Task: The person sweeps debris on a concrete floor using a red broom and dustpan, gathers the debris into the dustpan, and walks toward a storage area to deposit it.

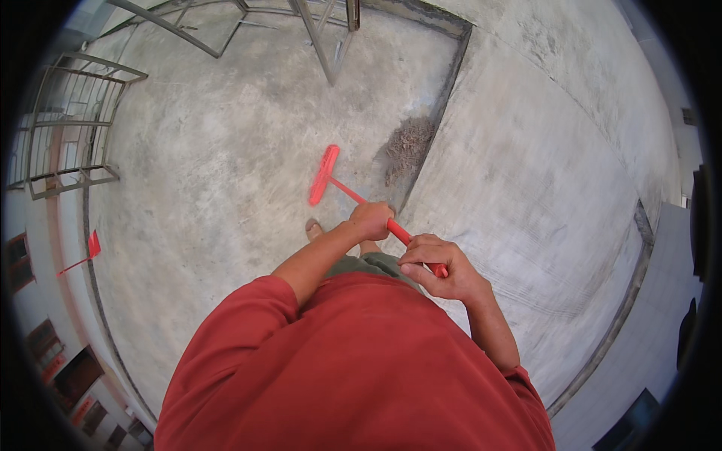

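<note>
A red broom [324, 175] with a long red handle reaches from the concrete floor up to my hands. My left hand [372, 220] is wrapped around the handle partway along, just in front of my body. Higher up, close to the handle's end, my right hand [438, 265] holds the same handle with its fingers curled over it. The broom's head rests on or just above the floor; which of the two is hard to tell. To its right lies a pile of grey-brown debris [410, 145] against a low concrete edge.
A raised concrete slab edge [445, 107] runs along the right of the debris. Metal frames [321, 45] stand at the top, and another metal frame [73, 124] is at the left. A red dustpan with a long handle [94, 244] lies or stands by the left wall.
</note>
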A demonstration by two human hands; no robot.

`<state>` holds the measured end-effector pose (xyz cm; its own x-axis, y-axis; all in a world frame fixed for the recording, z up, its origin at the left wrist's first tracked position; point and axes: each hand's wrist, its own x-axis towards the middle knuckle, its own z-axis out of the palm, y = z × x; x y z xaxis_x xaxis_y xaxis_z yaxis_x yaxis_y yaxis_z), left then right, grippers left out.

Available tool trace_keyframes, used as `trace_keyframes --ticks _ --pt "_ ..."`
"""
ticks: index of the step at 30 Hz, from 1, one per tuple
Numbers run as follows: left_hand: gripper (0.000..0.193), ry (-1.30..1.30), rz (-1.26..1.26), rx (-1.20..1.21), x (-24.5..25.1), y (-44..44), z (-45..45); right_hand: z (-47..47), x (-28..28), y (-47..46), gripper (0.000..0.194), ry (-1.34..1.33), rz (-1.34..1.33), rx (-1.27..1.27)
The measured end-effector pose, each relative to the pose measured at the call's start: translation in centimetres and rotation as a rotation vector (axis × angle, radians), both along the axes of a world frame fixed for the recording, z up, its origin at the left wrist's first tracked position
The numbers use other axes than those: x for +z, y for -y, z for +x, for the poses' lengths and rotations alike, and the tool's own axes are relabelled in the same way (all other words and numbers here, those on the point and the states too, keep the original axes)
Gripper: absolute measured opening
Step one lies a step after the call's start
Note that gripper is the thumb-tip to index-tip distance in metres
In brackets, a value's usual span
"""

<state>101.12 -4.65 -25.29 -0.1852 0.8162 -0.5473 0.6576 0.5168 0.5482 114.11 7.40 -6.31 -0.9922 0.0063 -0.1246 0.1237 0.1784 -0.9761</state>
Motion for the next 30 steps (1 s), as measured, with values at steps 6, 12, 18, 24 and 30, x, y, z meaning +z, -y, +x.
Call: trace_keyframes --ticks 6,12,18,24,30 --pt "0.032 0.122 0.38 0.036 0.0 -5.6 3.2 0.5 3.6 -2.7 0.005 0.088 0.241 0.036" --pt "0.014 0.166 0.404 0.103 5.3 -7.3 4.6 0.6 9.0 -2.7 0.01 -0.032 0.275 0.008" --pt "0.016 0.02 0.332 0.079 6.1 -2.2 1.6 0.4 7.9 -0.2 0.009 -0.171 0.186 -0.028" --pt "0.013 -0.071 0.315 0.235 7.2 7.2 -2.4 -3.7 7.2 6.6 0.016 -0.147 0.145 0.037" --pt "0.017 -0.153 0.329 0.424 3.3 19.0 -3.9 -8.4 3.2 14.3 0.013 -0.097 0.017 0.169"
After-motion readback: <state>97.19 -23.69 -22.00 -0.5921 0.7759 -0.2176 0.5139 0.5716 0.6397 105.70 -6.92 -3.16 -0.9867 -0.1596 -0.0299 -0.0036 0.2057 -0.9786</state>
